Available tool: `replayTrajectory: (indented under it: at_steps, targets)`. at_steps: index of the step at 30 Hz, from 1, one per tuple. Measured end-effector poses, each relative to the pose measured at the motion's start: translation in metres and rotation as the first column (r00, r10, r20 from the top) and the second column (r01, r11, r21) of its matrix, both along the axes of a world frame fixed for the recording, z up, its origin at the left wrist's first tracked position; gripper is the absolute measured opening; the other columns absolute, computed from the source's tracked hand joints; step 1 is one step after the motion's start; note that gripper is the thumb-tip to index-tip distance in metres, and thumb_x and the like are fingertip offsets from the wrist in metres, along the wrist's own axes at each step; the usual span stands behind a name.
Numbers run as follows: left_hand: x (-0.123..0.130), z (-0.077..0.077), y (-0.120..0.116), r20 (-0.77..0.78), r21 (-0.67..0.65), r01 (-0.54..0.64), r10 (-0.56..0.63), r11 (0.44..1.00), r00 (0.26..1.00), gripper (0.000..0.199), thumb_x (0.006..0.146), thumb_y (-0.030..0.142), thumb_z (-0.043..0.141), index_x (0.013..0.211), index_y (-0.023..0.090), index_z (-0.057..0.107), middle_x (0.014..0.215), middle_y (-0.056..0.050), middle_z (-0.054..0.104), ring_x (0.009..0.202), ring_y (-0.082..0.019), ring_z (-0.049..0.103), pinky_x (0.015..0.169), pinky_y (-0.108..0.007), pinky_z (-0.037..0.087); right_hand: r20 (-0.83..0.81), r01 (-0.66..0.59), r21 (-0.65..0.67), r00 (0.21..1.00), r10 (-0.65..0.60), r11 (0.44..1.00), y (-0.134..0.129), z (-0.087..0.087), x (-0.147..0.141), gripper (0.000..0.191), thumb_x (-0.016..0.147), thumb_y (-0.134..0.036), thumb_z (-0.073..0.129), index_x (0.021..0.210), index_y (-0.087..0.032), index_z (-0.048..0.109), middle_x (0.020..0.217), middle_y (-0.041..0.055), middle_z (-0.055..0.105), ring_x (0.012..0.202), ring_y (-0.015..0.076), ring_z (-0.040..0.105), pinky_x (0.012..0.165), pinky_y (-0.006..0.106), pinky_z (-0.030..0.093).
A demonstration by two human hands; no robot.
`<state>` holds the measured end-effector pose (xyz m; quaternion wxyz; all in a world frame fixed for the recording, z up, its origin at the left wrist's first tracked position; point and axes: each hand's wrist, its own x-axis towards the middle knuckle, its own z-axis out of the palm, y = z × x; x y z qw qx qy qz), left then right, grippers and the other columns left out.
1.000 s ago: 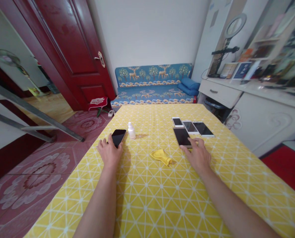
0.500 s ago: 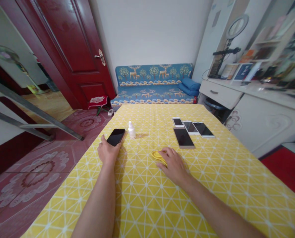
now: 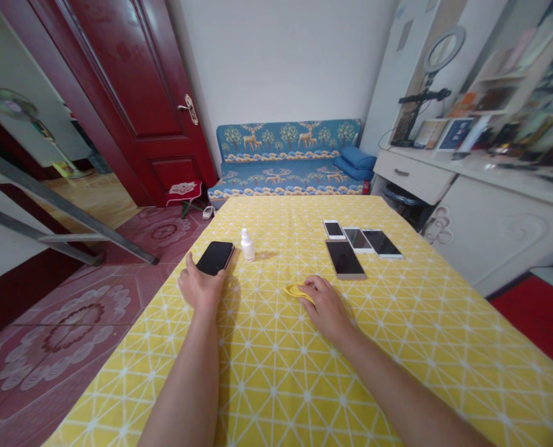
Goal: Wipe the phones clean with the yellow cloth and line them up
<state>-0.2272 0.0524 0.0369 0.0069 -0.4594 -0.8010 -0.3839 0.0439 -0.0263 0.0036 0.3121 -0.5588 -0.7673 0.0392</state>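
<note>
two hands rest on the yellow tablecloth [image 3: 276, 385]: left hand [image 3: 202, 288] cupped against a slick black smartphone [image 3: 215, 258] by the left edge, grip unclear, best taken by its sides; right hand [image 3: 327, 307] open over a soft, light yellow cloth [image 3: 296, 290], easily pinched.

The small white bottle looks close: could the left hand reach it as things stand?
Probably yes: the left hand is near the small white bottle, with only the black smartphone it grips between them.

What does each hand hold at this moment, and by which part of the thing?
The left hand holds a black smartphone by its near end. The right hand lies over a yellow cloth; whether it grips the cloth cannot be told.
</note>
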Motion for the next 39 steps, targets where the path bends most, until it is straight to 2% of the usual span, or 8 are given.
replayTrajectory:
  at_steps: [4,10,15,17,20,27,32,39]
  targets:
    - [-0.001,-0.004,0.005,0.146,0.222,-0.031,-0.001,0.975,0.989,0.097,0.061,0.044,0.076,0.142,0.015,0.033,0.121,-0.017,0.056,0.116,-0.034,0.053,0.1,-0.047,0.041,-0.01,0.005,-0.017,1.0,-0.005,1.0,0.0,0.0,0.001,0.023,0.084,-0.015,0.058,0.103,-0.02,0.069,0.106,0.008,0.061,0.101,0.0217,0.056,0.09,0.038,0.048]
    - [0.011,0.001,0.006,0.419,0.49,0.241,-0.469,0.837,0.778,0.077,0.066,0.046,0.073,0.13,0.016,0.043,0.117,-0.012,0.059,0.102,-0.022,0.06,0.087,-0.034,0.049,-0.062,0.006,-0.041,0.998,-0.008,0.999,0.0,0.002,0.001,0.023,0.083,-0.012,0.057,0.101,-0.02,0.07,0.105,0.0073,0.061,0.1,0.0206,0.057,0.089,0.036,0.048]
    - [0.042,0.005,-0.012,0.657,0.544,0.515,-0.718,0.663,0.23,0.061,0.054,0.043,0.082,0.103,0.019,0.053,0.079,0.002,0.057,0.063,-0.01,0.054,0.056,-0.021,0.046,-0.217,-0.025,-0.063,0.976,0.01,0.998,0.002,0.001,0.004,0.019,0.084,-0.015,0.055,0.093,-0.021,0.071,0.097,0.0053,0.063,0.091,0.0183,0.061,0.081,0.033,0.049]
    - [0.058,0.002,-0.023,0.748,0.573,0.596,-0.657,0.563,-0.098,0.062,0.056,0.046,0.082,0.104,0.02,0.053,0.071,0.006,0.05,0.054,-0.006,0.047,0.047,-0.017,0.04,-0.313,-0.025,-0.058,0.95,0.006,0.998,0.004,0.001,0.006,0.017,0.086,-0.019,0.054,0.088,-0.021,0.071,0.092,0.0049,0.064,0.085,0.0179,0.062,0.077,0.032,0.05]
    - [0.079,-0.003,-0.034,0.793,0.604,0.587,-0.477,0.539,-0.378,0.061,0.059,0.042,0.084,0.107,0.02,0.055,0.074,0.005,0.052,0.055,-0.004,0.049,0.045,-0.014,0.038,-0.466,0.007,-0.032,0.884,-0.021,0.999,0.006,0.0,0.01,0.018,0.087,-0.027,0.054,0.087,-0.019,0.07,0.088,0.0055,0.067,0.083,0.0189,0.063,0.077,0.033,0.051]
    - [0.085,-0.004,-0.033,0.895,0.41,0.533,-0.213,0.74,-0.393,0.032,0.079,0.02,0.067,0.109,0.014,0.06,0.095,-0.006,0.071,0.07,-0.012,0.067,0.062,-0.02,0.054,-0.733,0.076,-0.184,0.654,-0.189,0.98,0.009,-0.003,0.013,0.034,0.081,-0.045,0.06,0.096,-0.016,0.07,0.09,0.0088,0.072,0.073,0.0223,0.067,0.064,0.036,0.056]
    - [0.084,-0.006,-0.027,0.86,0.485,0.594,-0.225,0.642,-0.458,0.038,0.086,0.023,0.057,0.121,0.007,0.058,0.113,-0.014,0.069,0.093,-0.022,0.07,0.079,-0.03,0.057,-0.719,0.105,-0.124,0.676,-0.163,0.987,0.008,-0.001,0.012,0.032,0.078,-0.041,0.063,0.097,-0.017,0.072,0.102,0.0102,0.073,0.095,0.0257,0.067,0.086,0.042,0.052]
    - [0.086,-0.009,-0.028,0.782,0.582,0.6,-0.176,0.549,-0.598,0.059,0.089,0.052,0.048,0.126,0.006,0.055,0.113,-0.02,0.068,0.109,-0.032,0.064,0.098,-0.047,0.046,-0.784,0.227,-0.093,0.583,-0.212,0.969,0.009,0.013,0.013,0.032,0.082,-0.041,0.06,0.099,-0.016,0.07,0.099,0.0108,0.071,0.091,0.0245,0.066,0.079,0.039,0.054]
